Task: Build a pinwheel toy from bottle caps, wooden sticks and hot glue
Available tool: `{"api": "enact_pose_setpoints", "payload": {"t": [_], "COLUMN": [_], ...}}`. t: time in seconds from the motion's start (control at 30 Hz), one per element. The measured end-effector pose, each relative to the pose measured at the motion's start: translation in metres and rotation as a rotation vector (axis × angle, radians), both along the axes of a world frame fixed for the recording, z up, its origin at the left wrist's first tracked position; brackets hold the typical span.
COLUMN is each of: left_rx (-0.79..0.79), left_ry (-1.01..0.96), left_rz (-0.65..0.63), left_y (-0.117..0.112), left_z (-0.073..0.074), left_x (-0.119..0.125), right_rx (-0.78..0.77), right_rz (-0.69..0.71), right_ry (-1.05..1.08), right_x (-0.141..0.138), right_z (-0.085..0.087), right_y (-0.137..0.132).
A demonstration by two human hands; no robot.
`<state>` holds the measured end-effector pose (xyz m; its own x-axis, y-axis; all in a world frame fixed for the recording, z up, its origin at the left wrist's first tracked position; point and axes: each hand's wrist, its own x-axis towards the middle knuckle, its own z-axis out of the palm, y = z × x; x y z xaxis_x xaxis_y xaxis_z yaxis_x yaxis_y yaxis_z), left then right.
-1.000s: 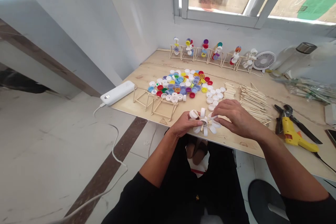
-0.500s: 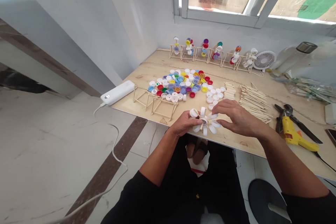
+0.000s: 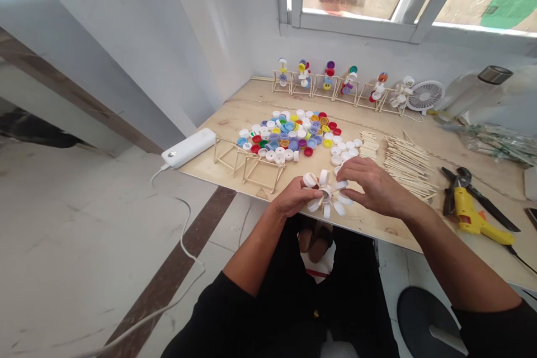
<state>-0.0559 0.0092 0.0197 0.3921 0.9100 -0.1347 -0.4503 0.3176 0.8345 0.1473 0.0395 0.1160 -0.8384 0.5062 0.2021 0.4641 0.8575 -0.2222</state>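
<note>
A wheel of white bottle caps on short wooden sticks (image 3: 326,211) is held over the table's front edge. The caps ring a white hub like petals. My left hand (image 3: 292,197) grips its left side, with the thumb by the hub. From the right, my right hand (image 3: 371,184) has its thumb and fingers on the wheel's right-hand caps, partly covering them. Beyond the hands lies a pile of coloured bottle caps (image 3: 289,128), with a group of white caps (image 3: 344,151) on its right. Two wooden stick frames (image 3: 263,165) stand to the left.
Loose wooden sticks (image 3: 406,165) lie right of the caps. A yellow glue gun (image 3: 470,215) and black-handled pliers (image 3: 490,204) rest farther right. Several finished cap wheels on frames line the wall beside a small white fan (image 3: 425,95). A white power bank (image 3: 188,147) sits at the left edge.
My right hand has shifted slightly left, its fingers closer on the wheel's right-hand caps. My left hand keeps its hold. The camera view has moved slightly.
</note>
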Motion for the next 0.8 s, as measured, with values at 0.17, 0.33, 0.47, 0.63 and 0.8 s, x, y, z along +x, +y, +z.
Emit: {"api": "enact_pose_setpoints", "payload": {"t": [0.17,0.33,0.47,0.63,0.8], "left_rx": [-0.002,-0.010,-0.015,-0.011,-0.012], "left_ry": [-0.009,-0.006,-0.005,0.005,0.004], "left_rz": [-0.006,-0.009,-0.011,-0.010,-0.013], "left_y": [0.0014,0.0020,0.0025,0.0025,0.0023], "left_z": [-0.0018,-0.0035,-0.0043,-0.0046,-0.0049], "left_x": [0.0002,-0.0001,-0.0004,-0.0002,-0.0002], "right_rx": [-0.021,-0.041,-0.033,-0.025,-0.026], "right_rz": [0.005,0.006,0.008,0.016,0.015], "right_ry": [-0.024,-0.049,-0.041,-0.038,-0.050], "right_x": [0.0001,-0.0012,-0.0016,-0.0020,-0.0024], "right_z": [0.0004,0.0036,0.0038,0.0039,0.0048], "right_y": [0.0010,-0.0001,-0.0012,-0.0022,-0.0020]}}
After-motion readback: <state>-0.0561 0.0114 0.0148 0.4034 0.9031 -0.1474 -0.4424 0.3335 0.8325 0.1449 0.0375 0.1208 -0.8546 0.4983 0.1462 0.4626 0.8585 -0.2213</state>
